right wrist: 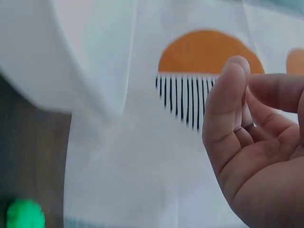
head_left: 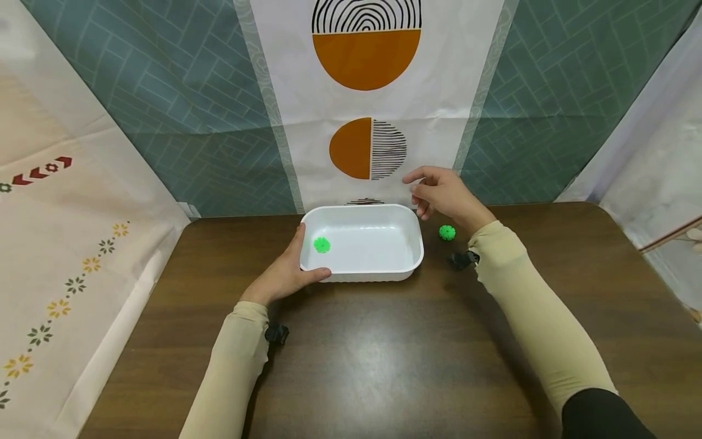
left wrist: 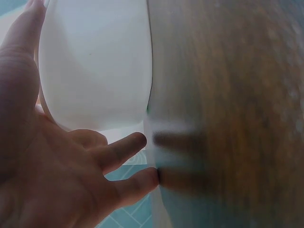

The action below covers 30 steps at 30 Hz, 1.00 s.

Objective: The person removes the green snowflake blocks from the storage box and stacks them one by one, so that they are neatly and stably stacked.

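Note:
A white rectangular plastic tray (head_left: 362, 271) stands near the table's far edge. My left hand (head_left: 285, 271) grips its left end, with the thumb along the front rim and a finger at the left side; in the left wrist view two fingertips reach down towards the table beside the tray (left wrist: 97, 66). Inside the tray, at the left, lies a small flat green piece with a scalloped edge (head_left: 322, 245). My right hand (head_left: 444, 194) is raised past the tray's right end, fingers loosely bent, nothing seen between them. Below it a bumpy green piece (head_left: 446, 232) lies on the table.
The brown wooden table (head_left: 356, 366) extends towards me. Behind it hangs a patterned cloth (head_left: 373, 103) close to the tray's far side. White cloths with printed motifs (head_left: 82, 244) hang at the left, and a pale cloth (head_left: 652, 158) hangs at the right.

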Tool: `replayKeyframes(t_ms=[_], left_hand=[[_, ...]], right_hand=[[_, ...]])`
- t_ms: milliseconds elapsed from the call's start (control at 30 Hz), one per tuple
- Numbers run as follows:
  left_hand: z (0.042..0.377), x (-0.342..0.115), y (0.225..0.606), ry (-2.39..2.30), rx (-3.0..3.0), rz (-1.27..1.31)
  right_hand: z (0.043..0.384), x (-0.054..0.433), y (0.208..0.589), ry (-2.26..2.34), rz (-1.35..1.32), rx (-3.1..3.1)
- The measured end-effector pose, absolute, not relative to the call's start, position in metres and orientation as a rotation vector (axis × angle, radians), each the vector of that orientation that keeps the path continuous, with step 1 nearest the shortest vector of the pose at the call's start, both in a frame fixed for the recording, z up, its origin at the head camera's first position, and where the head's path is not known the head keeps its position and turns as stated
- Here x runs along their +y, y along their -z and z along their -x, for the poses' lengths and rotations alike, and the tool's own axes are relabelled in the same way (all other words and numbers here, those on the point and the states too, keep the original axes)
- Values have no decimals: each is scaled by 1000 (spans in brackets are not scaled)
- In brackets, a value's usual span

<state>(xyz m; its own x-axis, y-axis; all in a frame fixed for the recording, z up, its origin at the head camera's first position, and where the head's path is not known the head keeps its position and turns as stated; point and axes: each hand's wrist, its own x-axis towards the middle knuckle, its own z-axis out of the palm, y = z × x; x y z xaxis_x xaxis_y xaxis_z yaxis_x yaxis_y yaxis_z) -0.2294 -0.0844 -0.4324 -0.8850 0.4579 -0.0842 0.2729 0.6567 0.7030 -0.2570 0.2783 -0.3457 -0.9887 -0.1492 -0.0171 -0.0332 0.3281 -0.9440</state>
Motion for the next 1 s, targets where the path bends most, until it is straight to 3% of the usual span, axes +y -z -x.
replayKeyframes(t_ms=[567,1000], left_hand=[[229,-87,431,-1067,2611,-563],[230,-85,434,-1036,2618,-589]], right_hand=[[295,173,344,1379,542,2482],[317,129,402,1185,554,2254]])
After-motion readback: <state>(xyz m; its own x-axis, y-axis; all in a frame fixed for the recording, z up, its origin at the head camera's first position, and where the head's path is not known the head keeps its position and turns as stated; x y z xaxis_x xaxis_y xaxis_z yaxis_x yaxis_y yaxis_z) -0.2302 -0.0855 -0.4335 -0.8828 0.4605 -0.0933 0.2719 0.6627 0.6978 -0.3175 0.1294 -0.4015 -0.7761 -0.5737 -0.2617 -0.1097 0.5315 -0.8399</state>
